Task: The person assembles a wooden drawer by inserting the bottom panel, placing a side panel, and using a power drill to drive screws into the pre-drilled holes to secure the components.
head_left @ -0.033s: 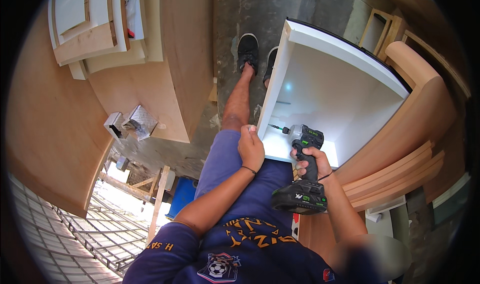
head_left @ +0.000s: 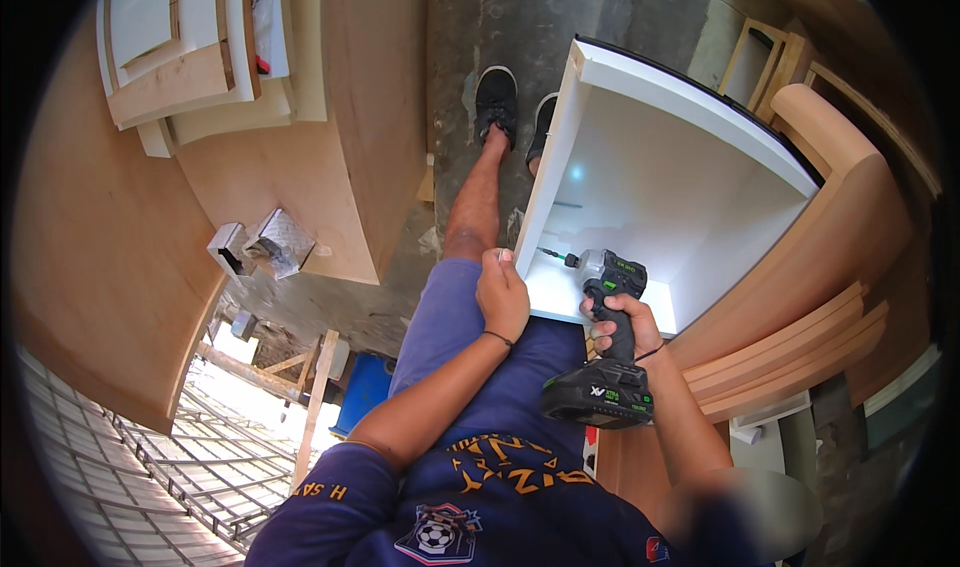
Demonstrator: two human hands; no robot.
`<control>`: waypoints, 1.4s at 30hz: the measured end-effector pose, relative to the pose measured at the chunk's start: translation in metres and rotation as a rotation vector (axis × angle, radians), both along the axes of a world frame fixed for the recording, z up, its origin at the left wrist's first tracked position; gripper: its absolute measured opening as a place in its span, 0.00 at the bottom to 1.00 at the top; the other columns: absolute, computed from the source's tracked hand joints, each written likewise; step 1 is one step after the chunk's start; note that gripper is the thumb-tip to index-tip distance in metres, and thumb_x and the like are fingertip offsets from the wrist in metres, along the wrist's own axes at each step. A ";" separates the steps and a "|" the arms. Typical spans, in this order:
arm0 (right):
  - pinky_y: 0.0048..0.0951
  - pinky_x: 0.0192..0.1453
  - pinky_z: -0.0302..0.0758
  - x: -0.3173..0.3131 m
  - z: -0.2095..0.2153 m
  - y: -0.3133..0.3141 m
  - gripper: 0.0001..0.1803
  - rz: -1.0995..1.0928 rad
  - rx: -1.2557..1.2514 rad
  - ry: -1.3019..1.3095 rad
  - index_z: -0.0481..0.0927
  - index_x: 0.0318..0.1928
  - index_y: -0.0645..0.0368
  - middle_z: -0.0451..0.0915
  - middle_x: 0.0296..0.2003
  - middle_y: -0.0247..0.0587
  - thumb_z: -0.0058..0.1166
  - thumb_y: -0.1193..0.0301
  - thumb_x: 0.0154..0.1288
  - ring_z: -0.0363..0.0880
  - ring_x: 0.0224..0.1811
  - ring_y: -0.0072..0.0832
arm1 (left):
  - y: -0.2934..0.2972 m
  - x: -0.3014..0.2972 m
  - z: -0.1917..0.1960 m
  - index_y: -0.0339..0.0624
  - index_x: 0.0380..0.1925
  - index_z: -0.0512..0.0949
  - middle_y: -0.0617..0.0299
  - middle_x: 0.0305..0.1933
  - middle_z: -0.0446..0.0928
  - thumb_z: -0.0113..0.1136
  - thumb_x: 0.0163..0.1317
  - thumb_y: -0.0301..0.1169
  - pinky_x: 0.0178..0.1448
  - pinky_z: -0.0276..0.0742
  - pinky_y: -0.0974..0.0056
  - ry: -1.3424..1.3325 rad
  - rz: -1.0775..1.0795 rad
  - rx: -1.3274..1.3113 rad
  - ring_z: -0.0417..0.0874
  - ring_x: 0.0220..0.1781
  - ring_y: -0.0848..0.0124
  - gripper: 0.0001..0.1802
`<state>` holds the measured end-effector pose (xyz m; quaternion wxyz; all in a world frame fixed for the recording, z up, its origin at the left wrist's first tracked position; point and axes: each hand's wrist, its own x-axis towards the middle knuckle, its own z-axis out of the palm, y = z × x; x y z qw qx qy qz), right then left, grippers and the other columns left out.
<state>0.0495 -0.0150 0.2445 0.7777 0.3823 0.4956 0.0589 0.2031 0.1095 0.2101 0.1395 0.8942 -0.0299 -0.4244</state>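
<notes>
My right hand (head_left: 632,327) is wrapped round the grip of a black and grey cordless drill (head_left: 612,270) with green accents. Its battery hangs toward my body. The drill's bit (head_left: 553,255) points left, at the inner face of the left wall of a white drawer (head_left: 553,177); whether the tip touches the wall is unclear. Outside that same wall, opposite the bit, my left hand (head_left: 503,302) is closed with the thumb up. Something small and pale shows at its fingertips, too small to name. The drawer's near end rests over my thigh.
Curved wooden pieces (head_left: 800,352) lie to the right of the drawer. On the left stand large plywood panels (head_left: 110,257) and a wooden box (head_left: 375,117) with boards on it. Two small metal-looking boxes (head_left: 280,244) sit on the plywood. A blue object (head_left: 368,392) is behind my left arm.
</notes>
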 end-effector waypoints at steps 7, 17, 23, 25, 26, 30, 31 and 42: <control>0.22 0.25 0.73 0.001 -0.001 0.001 0.14 -0.007 0.007 -0.006 0.67 0.44 0.62 0.73 0.36 0.36 0.48 0.73 0.56 0.69 0.22 0.17 | -0.002 0.000 0.001 0.38 0.36 0.70 0.47 0.32 0.76 0.38 0.67 0.37 0.41 0.69 0.53 0.025 0.019 0.019 0.77 0.36 0.49 0.14; 0.23 0.26 0.73 0.003 -0.001 0.005 0.13 -0.031 0.011 -0.011 0.67 0.44 0.61 0.73 0.36 0.35 0.48 0.73 0.57 0.68 0.21 0.17 | 0.000 0.000 -0.001 0.39 0.37 0.70 0.48 0.31 0.77 0.38 0.67 0.38 0.39 0.68 0.49 0.010 -0.004 0.020 0.78 0.35 0.48 0.14; 0.23 0.26 0.73 0.005 -0.001 0.005 0.13 -0.035 0.014 -0.011 0.67 0.44 0.60 0.73 0.36 0.36 0.48 0.73 0.57 0.69 0.22 0.17 | 0.000 0.000 0.000 0.38 0.38 0.71 0.47 0.33 0.77 0.38 0.67 0.37 0.42 0.70 0.52 0.034 0.007 0.059 0.78 0.38 0.48 0.15; 0.23 0.25 0.73 0.006 0.000 0.005 0.14 -0.034 0.017 -0.002 0.67 0.44 0.60 0.73 0.36 0.36 0.48 0.73 0.57 0.69 0.22 0.17 | 0.001 0.000 -0.001 0.38 0.38 0.71 0.47 0.33 0.77 0.38 0.67 0.37 0.42 0.70 0.52 0.032 0.004 0.054 0.78 0.38 0.48 0.14; 0.23 0.25 0.73 0.006 0.000 0.005 0.14 -0.030 0.019 0.004 0.67 0.44 0.60 0.73 0.36 0.36 0.48 0.73 0.57 0.69 0.22 0.17 | 0.001 0.000 -0.002 0.38 0.38 0.70 0.47 0.33 0.77 0.38 0.67 0.36 0.42 0.70 0.52 0.032 0.001 0.051 0.78 0.38 0.48 0.14; 0.23 0.25 0.73 0.005 -0.002 0.005 0.14 -0.024 0.006 -0.002 0.67 0.45 0.60 0.73 0.36 0.36 0.48 0.73 0.57 0.69 0.21 0.17 | 0.002 0.000 -0.002 0.38 0.38 0.70 0.46 0.33 0.77 0.38 0.67 0.36 0.42 0.70 0.52 0.029 -0.007 0.042 0.77 0.38 0.47 0.14; 0.23 0.25 0.73 0.006 -0.002 0.005 0.14 -0.022 0.011 0.001 0.67 0.45 0.60 0.73 0.36 0.36 0.48 0.73 0.57 0.69 0.22 0.17 | 0.003 -0.001 -0.003 0.38 0.37 0.70 0.46 0.33 0.77 0.38 0.67 0.36 0.42 0.70 0.52 0.022 -0.009 0.029 0.77 0.38 0.47 0.14; 0.24 0.25 0.73 0.004 -0.001 0.010 0.15 -0.029 0.005 0.015 0.66 0.44 0.61 0.73 0.37 0.37 0.48 0.73 0.56 0.70 0.22 0.17 | 0.003 -0.002 -0.004 0.40 0.36 0.69 0.48 0.31 0.77 0.39 0.66 0.35 0.39 0.68 0.50 -0.016 -0.044 0.005 0.77 0.34 0.47 0.12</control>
